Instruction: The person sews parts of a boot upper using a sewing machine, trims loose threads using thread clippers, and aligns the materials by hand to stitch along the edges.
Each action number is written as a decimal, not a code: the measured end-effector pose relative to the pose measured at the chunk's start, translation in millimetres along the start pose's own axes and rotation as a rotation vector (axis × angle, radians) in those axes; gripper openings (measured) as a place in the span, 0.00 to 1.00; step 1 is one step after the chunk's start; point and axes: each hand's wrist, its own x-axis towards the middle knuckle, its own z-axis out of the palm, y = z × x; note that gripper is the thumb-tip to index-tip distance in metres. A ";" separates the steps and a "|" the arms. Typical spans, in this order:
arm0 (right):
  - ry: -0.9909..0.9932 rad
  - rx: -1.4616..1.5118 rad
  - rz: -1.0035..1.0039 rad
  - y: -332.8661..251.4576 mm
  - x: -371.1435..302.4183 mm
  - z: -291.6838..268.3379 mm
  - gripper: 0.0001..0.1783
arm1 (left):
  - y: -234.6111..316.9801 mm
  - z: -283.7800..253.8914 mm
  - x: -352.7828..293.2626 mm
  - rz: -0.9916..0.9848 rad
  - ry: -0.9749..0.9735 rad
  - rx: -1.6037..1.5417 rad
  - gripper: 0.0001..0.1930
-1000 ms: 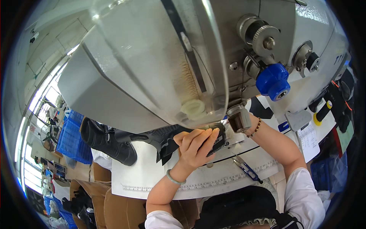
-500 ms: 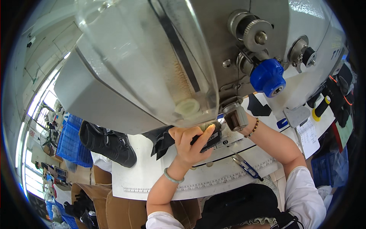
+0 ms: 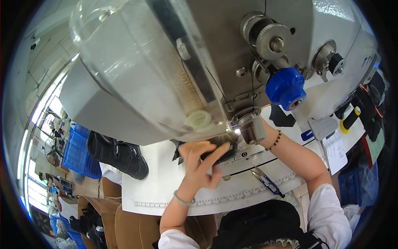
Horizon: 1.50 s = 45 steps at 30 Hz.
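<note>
**Left hand on black piece under sewing head; right hand mostly hidden**

Left hand (image 3: 201, 166): fingers spread over the black piece (image 3: 226, 154), thumb standing off it, slightly blurred. Can't tell from here if anything is pinched underneath. Right hand (image 3: 265, 132): wrist and back edge only, fingers behind the metal cylinder part (image 3: 251, 128). Can't tell its grip, or whether the two hands meet back there.

Black piece sits under the machine head, just left of that metal part, small lamp (image 3: 237, 131) lit beside it. Pale bangle (image 3: 183, 199) on left wrist, beaded bracelet (image 3: 274, 141) on right.

Sewing machine (image 3: 219, 54) looms over both hands: clear guard (image 3: 137, 62) on its left side, blue knob (image 3: 286, 88) on its face.

White table (image 3: 159, 186) below. Snips (image 3: 268, 182) lie near the front edge, partly over the printed ruler strip (image 3: 215, 200). Black boot (image 3: 120, 157) at the left end, yellow-and-black spool (image 3: 350, 121) and paper sheet (image 3: 335, 151) at right.

Further left: blue crates (image 3: 83, 151), cardboard box (image 3: 137, 228) lower down.
</note>
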 end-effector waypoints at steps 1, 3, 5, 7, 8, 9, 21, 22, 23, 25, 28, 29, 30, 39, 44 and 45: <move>0.027 -0.027 0.015 0.1 0.1 0.8 0.01 | 6.2 -5.0 -4.8 -0.065 0.014 -0.022 0.11; -0.006 -0.025 -0.009 -1.1 -2.6 0.3 0.04 | 21.7 -13.2 -13.6 -0.230 0.096 -0.146 0.11; 0.069 -0.053 -0.007 -2.0 -7.9 0.5 0.07 | 30.6 -15.7 -15.1 -0.453 0.173 -0.268 0.11; 0.067 -0.020 0.012 -2.3 -16.3 -1.2 0.10 | 34.3 -14.2 -9.2 -1.202 0.031 -1.137 0.17; 0.065 -0.014 0.023 -2.7 -20.7 -2.8 0.11 | 33.9 -12.7 -3.9 -1.223 0.080 -1.132 0.17; 0.027 -0.051 -0.194 -1.6 -26.9 -4.4 0.11 | 30.4 -10.5 3.1 -1.327 0.069 -1.343 0.18; -0.242 -1.058 -1.222 -9.6 -53.4 -24.8 0.15 | 26.0 3.9 37.7 -1.291 0.127 -1.318 0.12; -0.256 -1.042 -1.221 -8.3 -53.3 -25.0 0.15 | 26.8 3.9 39.0 -1.263 0.114 -1.290 0.12; -0.255 -1.035 -1.225 -6.7 -53.1 -25.4 0.15 | 28.9 4.1 40.0 -1.263 0.112 -1.280 0.12; -0.259 -0.958 -1.178 -3.7 -52.1 -26.4 0.12 | 32.4 5.2 42.4 -1.210 0.062 -1.154 0.11; -0.339 -0.621 -1.000 -5.3 -44.3 -29.2 0.08 | 32.3 5.8 45.8 -1.154 0.012 -1.083 0.10; -0.344 -0.653 -0.970 -5.4 -39.6 -27.8 0.08 | 32.3 5.3 46.3 -1.143 0.009 -1.087 0.10; -0.197 -0.426 -0.670 -5.9 -33.1 -25.7 0.05 | 32.1 4.9 46.8 -1.143 -0.010 -1.058 0.10; -0.224 -0.076 0.042 -6.3 2.6 -18.2 0.03 | 35.5 11.2 46.0 -1.013 0.037 -0.724 0.08; -0.097 0.040 0.050 5.4 5.7 -14.1 0.06 | 35.9 14.4 45.6 -1.046 0.117 -0.798 0.11; -0.080 0.060 0.054 8.3 9.5 -13.3 0.07 | 35.2 13.5 44.9 -1.064 0.089 -0.850 0.13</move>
